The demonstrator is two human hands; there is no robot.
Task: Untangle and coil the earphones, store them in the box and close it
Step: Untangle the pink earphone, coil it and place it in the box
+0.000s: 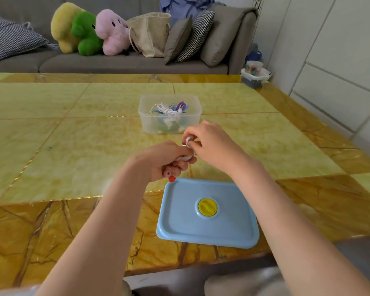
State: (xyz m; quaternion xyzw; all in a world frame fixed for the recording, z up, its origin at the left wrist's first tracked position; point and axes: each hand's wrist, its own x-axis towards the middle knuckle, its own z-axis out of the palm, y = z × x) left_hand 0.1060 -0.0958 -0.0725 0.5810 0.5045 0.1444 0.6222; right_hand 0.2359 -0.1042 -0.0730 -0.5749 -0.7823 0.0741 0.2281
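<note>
- Left hand [169, 159]: fingers curled, gripping a bundle of white earphones [185, 158]. Only a short stretch of cord shows between the fingers; the rest of the bundle is hidden inside the grip.
- Right hand [209, 142]: fingers curled, thumb and fingertips pinching a white loop of the same cord at its left edge. The two hands touch each other at this point.
- Both hands are held above the worktop [51, 135], between the box [169, 113] on the far side and the lid [207, 212] on the near side.
- Box: clear plastic, uncovered, standing on the worktop just beyond the hands. It contains coiled earphone cords in white, purple, blue and green.
- Lid: light blue, with a round yellow knob [207, 207] at its centre, lying flat on the worktop near its front edge, partly under the right forearm.
- A small red object [171, 178] sits just below the left hand, at the far left corner of the lid; what it is cannot be determined.
</note>
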